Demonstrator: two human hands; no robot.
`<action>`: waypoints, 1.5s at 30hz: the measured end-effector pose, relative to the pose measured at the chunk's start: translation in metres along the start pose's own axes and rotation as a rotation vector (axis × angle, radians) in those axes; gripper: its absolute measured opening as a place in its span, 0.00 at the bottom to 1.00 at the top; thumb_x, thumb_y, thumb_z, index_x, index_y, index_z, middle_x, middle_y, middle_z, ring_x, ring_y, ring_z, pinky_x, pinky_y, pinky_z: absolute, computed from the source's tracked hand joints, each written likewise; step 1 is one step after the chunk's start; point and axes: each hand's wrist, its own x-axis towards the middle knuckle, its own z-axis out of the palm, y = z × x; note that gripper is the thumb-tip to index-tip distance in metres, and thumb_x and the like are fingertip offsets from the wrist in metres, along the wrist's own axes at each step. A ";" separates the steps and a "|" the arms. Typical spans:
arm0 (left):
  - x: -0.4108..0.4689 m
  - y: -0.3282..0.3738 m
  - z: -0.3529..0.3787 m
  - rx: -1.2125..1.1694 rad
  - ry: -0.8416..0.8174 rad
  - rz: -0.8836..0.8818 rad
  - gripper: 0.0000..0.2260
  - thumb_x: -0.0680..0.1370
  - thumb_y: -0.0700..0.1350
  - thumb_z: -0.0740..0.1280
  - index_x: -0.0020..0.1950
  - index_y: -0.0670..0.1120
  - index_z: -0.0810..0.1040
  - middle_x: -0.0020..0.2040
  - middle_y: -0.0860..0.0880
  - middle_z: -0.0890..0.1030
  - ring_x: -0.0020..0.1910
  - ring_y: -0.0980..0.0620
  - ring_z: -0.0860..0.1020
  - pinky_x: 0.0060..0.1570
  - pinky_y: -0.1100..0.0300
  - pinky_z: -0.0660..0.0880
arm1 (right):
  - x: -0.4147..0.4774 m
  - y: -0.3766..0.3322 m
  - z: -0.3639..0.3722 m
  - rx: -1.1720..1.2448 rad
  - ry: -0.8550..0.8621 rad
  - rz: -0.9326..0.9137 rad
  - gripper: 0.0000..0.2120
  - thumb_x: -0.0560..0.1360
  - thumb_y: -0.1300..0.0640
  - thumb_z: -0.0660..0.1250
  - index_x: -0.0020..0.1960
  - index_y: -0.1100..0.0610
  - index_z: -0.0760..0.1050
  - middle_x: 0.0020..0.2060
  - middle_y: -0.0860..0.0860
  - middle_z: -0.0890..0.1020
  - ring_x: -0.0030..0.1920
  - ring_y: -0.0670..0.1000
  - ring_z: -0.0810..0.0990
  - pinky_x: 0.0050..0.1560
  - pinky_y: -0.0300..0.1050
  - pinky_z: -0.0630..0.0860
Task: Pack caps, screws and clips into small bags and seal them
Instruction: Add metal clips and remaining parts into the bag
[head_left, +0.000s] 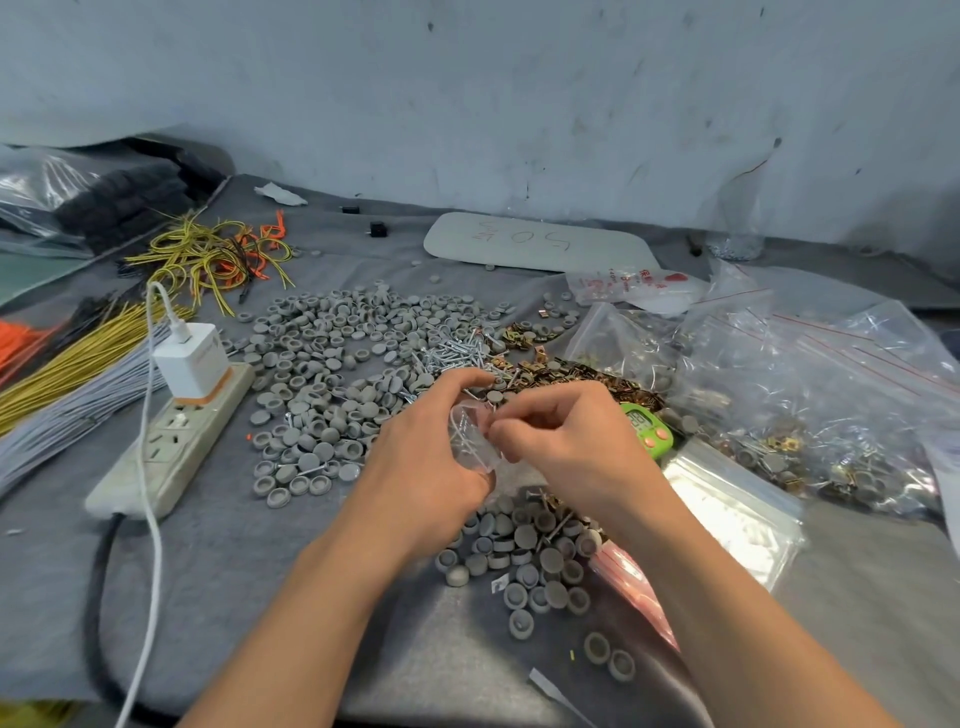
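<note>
My left hand (431, 457) and my right hand (566, 441) meet above the grey cloth, and both pinch a small clear bag (470, 434) with silver screws showing inside. A wide spread of grey caps (332, 364) lies behind and to the left of my hands. Loose silver screws (447, 348) and brass clips (550, 369) lie just beyond my fingers. A smaller heap of grey caps (524, 545) with a few screws sits right under my wrists.
A power strip (171, 447) with a white charger (191, 358) and cable lies at left, beside bundles of yellow and grey wires (78, 374). Filled clear bags (810, 389) pile up at right, with a stack of flat bags (727, 504) and a green timer (647, 426).
</note>
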 end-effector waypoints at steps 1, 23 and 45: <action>0.000 0.001 0.000 0.002 -0.002 0.004 0.38 0.69 0.35 0.76 0.68 0.69 0.68 0.52 0.61 0.80 0.39 0.63 0.81 0.31 0.67 0.76 | -0.002 -0.001 0.002 -0.144 0.013 -0.063 0.06 0.75 0.56 0.76 0.43 0.47 0.88 0.30 0.42 0.84 0.28 0.41 0.76 0.31 0.32 0.69; -0.002 0.002 -0.003 -0.028 0.140 0.021 0.34 0.71 0.38 0.77 0.67 0.66 0.69 0.49 0.61 0.79 0.29 0.65 0.77 0.31 0.74 0.71 | -0.006 0.021 -0.021 -1.063 0.016 0.105 0.04 0.75 0.51 0.71 0.43 0.48 0.84 0.40 0.47 0.82 0.49 0.53 0.75 0.50 0.51 0.56; 0.000 0.012 0.009 0.019 0.018 0.044 0.36 0.70 0.37 0.77 0.65 0.70 0.69 0.47 0.61 0.81 0.36 0.61 0.80 0.34 0.65 0.76 | -0.014 -0.004 -0.014 0.065 0.150 0.024 0.09 0.69 0.65 0.80 0.40 0.51 0.88 0.32 0.47 0.87 0.33 0.45 0.85 0.36 0.37 0.80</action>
